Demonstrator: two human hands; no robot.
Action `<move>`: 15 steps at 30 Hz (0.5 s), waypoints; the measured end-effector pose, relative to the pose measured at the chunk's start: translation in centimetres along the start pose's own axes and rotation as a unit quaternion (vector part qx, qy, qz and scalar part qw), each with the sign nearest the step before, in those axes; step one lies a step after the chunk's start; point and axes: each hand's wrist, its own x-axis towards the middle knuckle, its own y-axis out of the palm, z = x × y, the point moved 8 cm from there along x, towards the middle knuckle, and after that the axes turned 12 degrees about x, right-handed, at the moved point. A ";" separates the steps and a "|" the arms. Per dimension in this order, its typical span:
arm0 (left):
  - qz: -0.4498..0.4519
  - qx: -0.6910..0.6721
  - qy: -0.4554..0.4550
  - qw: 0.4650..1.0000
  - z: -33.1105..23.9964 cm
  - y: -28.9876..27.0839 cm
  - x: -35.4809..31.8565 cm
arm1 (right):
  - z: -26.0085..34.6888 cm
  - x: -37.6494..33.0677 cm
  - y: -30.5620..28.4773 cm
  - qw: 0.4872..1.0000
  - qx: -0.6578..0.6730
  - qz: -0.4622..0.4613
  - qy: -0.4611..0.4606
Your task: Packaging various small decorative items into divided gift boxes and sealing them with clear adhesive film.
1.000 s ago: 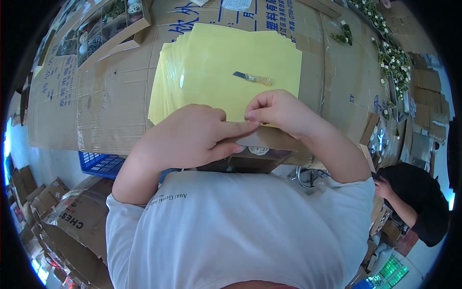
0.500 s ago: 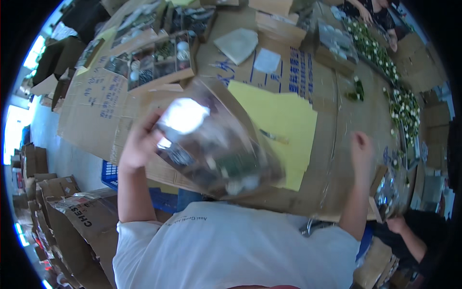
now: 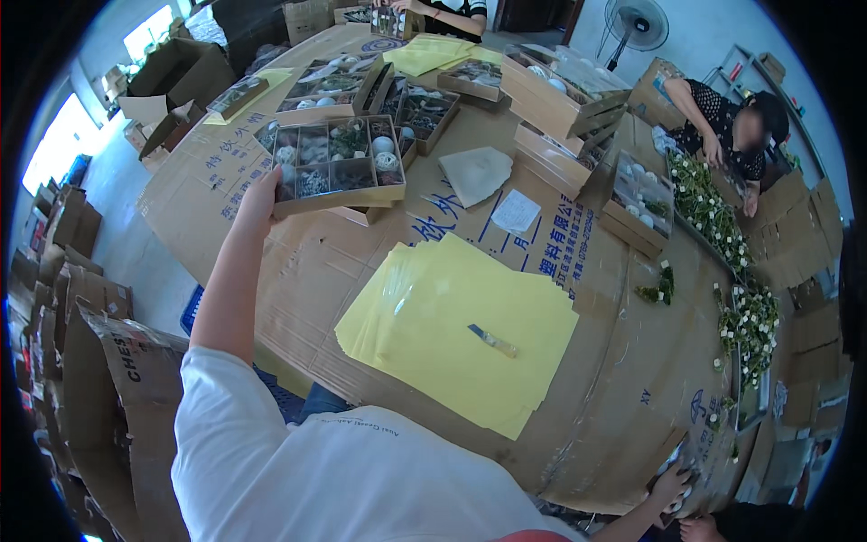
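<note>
At the far left, my left hand [image 3: 262,193] is closed on the left edge of a cardboard compartment box [image 3: 352,199]. White balls, green moss and greyish filler sit in its compartments. The box lies against and partly over other boxes of the same kind. My right hand [image 3: 669,488] reaches to the lower right, its fingers curled over a box with a cardboard wall [image 3: 669,448]; its contents are mostly hidden. Close by is another person's hand [image 3: 700,528]. In front of me a cutter knife [image 3: 493,341] lies on a stack of yellow sheets [image 3: 424,361].
Stacked compartment boxes [image 3: 551,163] stand at the back, and another box [image 3: 635,226] at the right. Trays of green sprigs with white cubes [image 3: 754,330] line the right edge, where a person [image 3: 722,126] works. A grey slab [image 3: 475,175] and paper slip [image 3: 517,211] lie mid-table.
The compartment box has gone from above the yellow sheets to the far-left boxes, with my left hand. My right hand has moved from over the table to the box at lower right.
</note>
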 end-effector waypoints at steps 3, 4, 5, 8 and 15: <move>-0.047 0.305 0.131 0.942 -5.1 2.5 1.1 | -3.1 -3.7 -1.0 0.999 0.000 0.043 0.008; -0.060 0.368 0.127 0.919 -6.2 2.5 0.8 | -3.7 -4.9 -2.0 0.998 -0.004 0.062 0.021; -0.106 0.407 0.149 0.895 -6.1 0.0 3.6 | -2.7 -8.2 -5.3 0.998 0.034 -0.028 0.035; -0.213 0.538 0.206 0.789 -7.3 0.6 3.6 | -6.3 -6.5 -3.9 0.979 0.160 -0.051 0.114; -0.166 0.472 0.572 0.650 -5.3 9.2 -14.4 | -12.3 -7.0 3.0 0.723 0.645 0.004 0.249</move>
